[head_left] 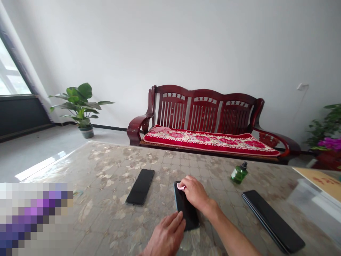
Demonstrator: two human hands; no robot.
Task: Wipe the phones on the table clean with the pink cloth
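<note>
A black smartphone [188, 213] with a blue edge lies face up on the table in front of me. My left hand [168, 233] holds its lower left edge, fingers close together with their tips on the border of the screen. Pinched in my right hand [195, 192] is a small pale pink cloth [181, 186], pressed against the upper part of the screen. The fingertips of the right hand are partly hidden. To the left lies a second black smartphone [140, 187], touched by neither hand.
A small green bottle [239, 173] with a black top stands right of my hands. Nearer on the right lies a stack of dark phones [273, 220]. A clear plastic box [314, 202] is at the table's right side. Beyond the patterned table [106, 163] stands a wooden bench [202, 110].
</note>
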